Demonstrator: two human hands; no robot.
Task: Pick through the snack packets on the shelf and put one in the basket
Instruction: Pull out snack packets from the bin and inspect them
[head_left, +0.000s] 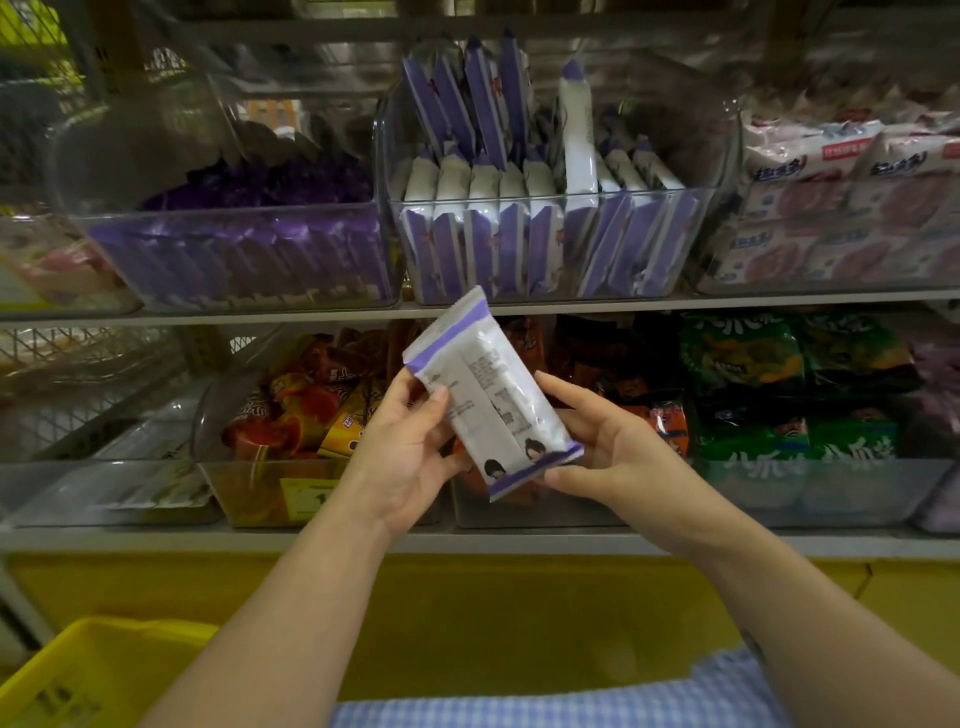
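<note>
Closest to the camera is a blue checked shirt (571, 701), low in the picture. Down in the left corner is the yellow basket (78, 670). It is far below the fingers and off to their left. The bit of it that shows has nothing in it.

Two bare arms reach up from there. The left hand (400, 462) and the right hand (618, 452) hold one snack packet (488, 395) between them. The packet is white with purple ends and tiny print. It is tilted, with its top end up and to the left. The left hand wraps round its left side, with the thumb (432, 408) pressed on the front. The right fingers (558, 387) curl behind its lower right end. So both hands are grasping the packet. It is up in the air in front of the shelf (260, 318), not in the basket yet.

Just above the fingers, a clear bin (519, 198) holds many more packets like it, standing on end. Behind the fingers lie orange and red packets (296, 410). To the right of the fingers are green packets (753, 364).

The packet looks thin and light. Its wrapper looks soft, crinkly and shiny, so I think it could slip. The snack inside may crack if it is squeezed hard. A good place to hold it is by the two long sides, near the middle, with a gentle grip. One hand should be enough to bring it down to the basket.
</note>
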